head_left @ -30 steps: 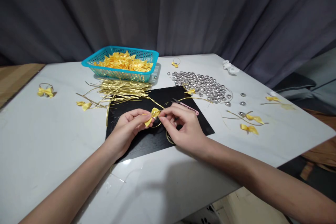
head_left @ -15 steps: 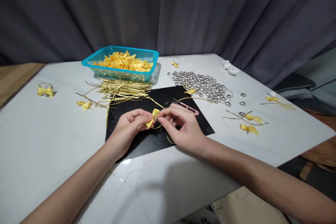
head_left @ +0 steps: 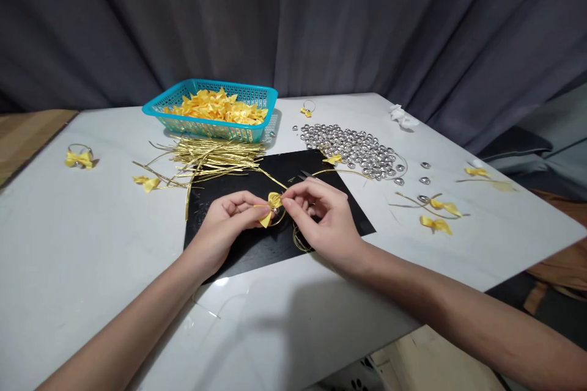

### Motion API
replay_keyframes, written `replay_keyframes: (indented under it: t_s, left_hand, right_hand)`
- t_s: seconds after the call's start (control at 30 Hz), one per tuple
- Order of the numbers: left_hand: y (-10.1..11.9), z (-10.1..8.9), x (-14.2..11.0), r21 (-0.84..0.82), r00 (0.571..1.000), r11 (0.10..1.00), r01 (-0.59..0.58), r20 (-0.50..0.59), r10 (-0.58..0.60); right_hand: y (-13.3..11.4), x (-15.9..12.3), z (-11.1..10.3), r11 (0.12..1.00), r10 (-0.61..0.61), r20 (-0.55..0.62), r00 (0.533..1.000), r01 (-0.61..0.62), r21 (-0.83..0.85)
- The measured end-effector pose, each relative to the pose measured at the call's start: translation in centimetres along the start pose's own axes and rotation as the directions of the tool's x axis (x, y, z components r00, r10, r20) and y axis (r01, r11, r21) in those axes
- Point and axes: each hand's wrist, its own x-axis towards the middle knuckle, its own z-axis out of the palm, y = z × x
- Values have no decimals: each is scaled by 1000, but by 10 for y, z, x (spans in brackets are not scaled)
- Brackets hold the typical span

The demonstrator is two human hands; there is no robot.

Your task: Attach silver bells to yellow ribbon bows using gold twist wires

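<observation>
Between my hands, above the black mat (head_left: 243,250), is a yellow ribbon bow (head_left: 276,200) with a gold wire and a small silver bead at its middle. My left hand (head_left: 232,220) pinches one loop of the bow between thumb and fingers. The fingertips of my right hand (head_left: 321,214) are closed on the bow's other side, at the loop or the wire; which one is hard to make out. A loop of gold wire hangs below the bow. Under my right hand lies a coil of gold wire (head_left: 300,239). Snips (head_left: 303,175) are mostly hidden behind that hand.
A blue basket (head_left: 151,110) full of yellow bows stands at the back. Before it lies a pile of gold wire pieces (head_left: 215,154). Silver beads (head_left: 353,143) are heaped right of centre. Loose bows (head_left: 435,224) lie at right; a finished-looking bow ring (head_left: 79,159) sits at left.
My right hand has shifted slightly right and now covers the snips' pink handle. The bow has turned a little, showing more of its right loop and the bead.
</observation>
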Motion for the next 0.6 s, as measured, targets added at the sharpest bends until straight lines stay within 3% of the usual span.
replay_keyframes:
  t_s: [0.23, 0.53, 0.6]
  left_hand:
    - [2, 2, 0, -65, 999, 998, 12, -33, -14]
    - [0, 2, -1, -12, 999, 999, -34, -30, 33]
    - [-1, 1, 0, 3, 999, 999, -37, -29, 38]
  right_hand:
    - [3, -1, 1, 1000, -12, 55, 998, 14, -26]
    - [1, 1, -1, 998, 58, -13, 998, -58, 25]
    - [2, 4, -5, 1000, -7, -13, 1000, 7, 1]
